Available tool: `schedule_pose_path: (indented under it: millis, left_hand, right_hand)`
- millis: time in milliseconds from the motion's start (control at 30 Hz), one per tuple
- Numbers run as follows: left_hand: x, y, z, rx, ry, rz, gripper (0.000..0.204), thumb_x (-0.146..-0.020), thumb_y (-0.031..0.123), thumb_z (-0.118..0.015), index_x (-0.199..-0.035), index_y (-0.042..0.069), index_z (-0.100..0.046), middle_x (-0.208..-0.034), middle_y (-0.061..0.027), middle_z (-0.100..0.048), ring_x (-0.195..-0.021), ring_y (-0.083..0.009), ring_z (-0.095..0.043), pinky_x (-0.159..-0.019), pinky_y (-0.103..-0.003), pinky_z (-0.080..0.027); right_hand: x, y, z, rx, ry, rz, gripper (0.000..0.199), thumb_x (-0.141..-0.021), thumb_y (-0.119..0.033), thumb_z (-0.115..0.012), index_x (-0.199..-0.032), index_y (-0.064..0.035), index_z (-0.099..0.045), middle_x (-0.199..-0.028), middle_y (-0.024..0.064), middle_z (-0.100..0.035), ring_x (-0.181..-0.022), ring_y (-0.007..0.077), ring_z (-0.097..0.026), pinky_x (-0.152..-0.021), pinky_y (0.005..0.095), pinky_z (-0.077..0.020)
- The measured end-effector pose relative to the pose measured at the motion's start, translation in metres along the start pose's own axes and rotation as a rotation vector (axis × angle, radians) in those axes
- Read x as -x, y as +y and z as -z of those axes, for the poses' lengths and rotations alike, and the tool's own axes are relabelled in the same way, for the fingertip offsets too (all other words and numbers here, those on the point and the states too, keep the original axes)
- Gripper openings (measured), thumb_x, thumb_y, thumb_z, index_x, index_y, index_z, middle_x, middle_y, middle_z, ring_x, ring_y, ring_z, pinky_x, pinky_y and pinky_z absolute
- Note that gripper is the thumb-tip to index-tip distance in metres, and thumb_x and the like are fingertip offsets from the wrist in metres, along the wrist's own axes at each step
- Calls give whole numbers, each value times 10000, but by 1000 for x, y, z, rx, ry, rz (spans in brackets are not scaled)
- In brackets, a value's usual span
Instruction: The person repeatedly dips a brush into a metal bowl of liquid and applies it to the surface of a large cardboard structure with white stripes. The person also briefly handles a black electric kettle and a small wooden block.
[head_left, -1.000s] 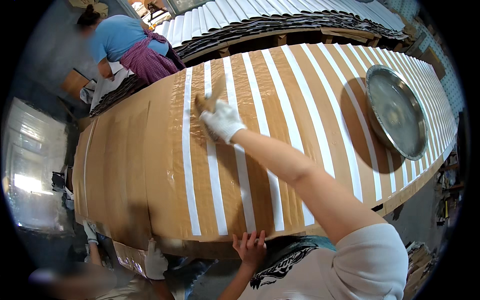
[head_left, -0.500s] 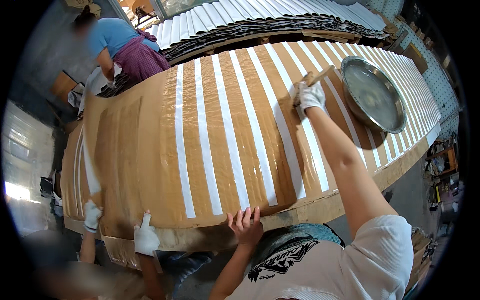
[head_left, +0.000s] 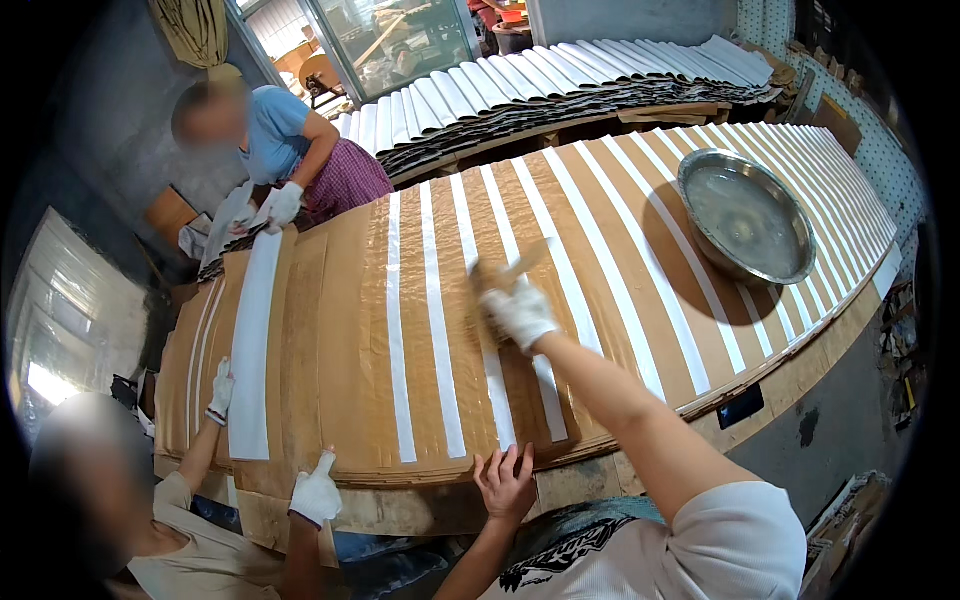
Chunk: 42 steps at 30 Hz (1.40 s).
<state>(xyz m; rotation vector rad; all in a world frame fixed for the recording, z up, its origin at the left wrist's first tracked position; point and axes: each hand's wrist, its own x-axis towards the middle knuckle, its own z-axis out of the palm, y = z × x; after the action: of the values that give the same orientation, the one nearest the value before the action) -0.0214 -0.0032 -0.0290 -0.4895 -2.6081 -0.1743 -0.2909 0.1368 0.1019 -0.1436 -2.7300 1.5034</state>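
My right hand (head_left: 521,315), in a white glove, grips a wooden-handled brush (head_left: 477,290), blurred by motion, on the brown sheets (head_left: 350,300). These overlap across the table, with white strips showing between them, and the part around the brush looks wet and shiny. Bare and with its fingers spread, my left hand (head_left: 505,487) rests its fingertips on the sheets' near edge. A metal basin (head_left: 706,240) of cloudy liquid stands on the sheets to the right of the brush.
At the lower left a co-worker's gloved hands (head_left: 316,497) touch the sheets. Another person in blue (head_left: 285,125) handles a white strip's far end at the back left. A stack of white-topped sheets (head_left: 560,80) lies behind. A dark phone-like object (head_left: 740,405) sits at the near edge.
My right hand has swept the brush left and nearer. The co-workers' white strip now lies flat on the left sheets, and the person in blue has turned toward the table. The view has shifted.
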Motion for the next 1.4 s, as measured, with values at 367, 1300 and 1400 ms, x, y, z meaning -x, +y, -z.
schedule_pose_path:
  millis: [367,1300,1400]
  left_hand:
    - [0,8,-1,76,-12,52,623,-750,156,-669,-1368,197,-599,-1352,-95,-482,-1301,-329,-392,-1144,-640,-282]
    - [8,-21,24,196,-4,420,651,-776,17,-569,-1414,-54,-463,-1446,-182,-455,-1405,-397,-396,-1171,-488,-347]
    - [8,-16,23,220,24,442,650,-789,16,-552,-1427,-58,-456,-1466,-176,-446,-1425,-387,-378,-1182,-492,-335]
  right_hand:
    - [39,0,47,-260,150,-166,469,-901,-400,-626,-1251,-88,-627,-1168,191,-697,-1101,347,-664,-923,421,-524]
    - [141,63,-11,-168,66,46,554,-880,-307,-697,-1382,-106,-578,-1204,216,-686,-1063,339,-680,-909,402,-535]
    - [142,115,74,-336,241,-119,457,-892,-285,-723,-1286,-66,-642,-1113,137,-724,-954,229,-697,-833,351,-548]
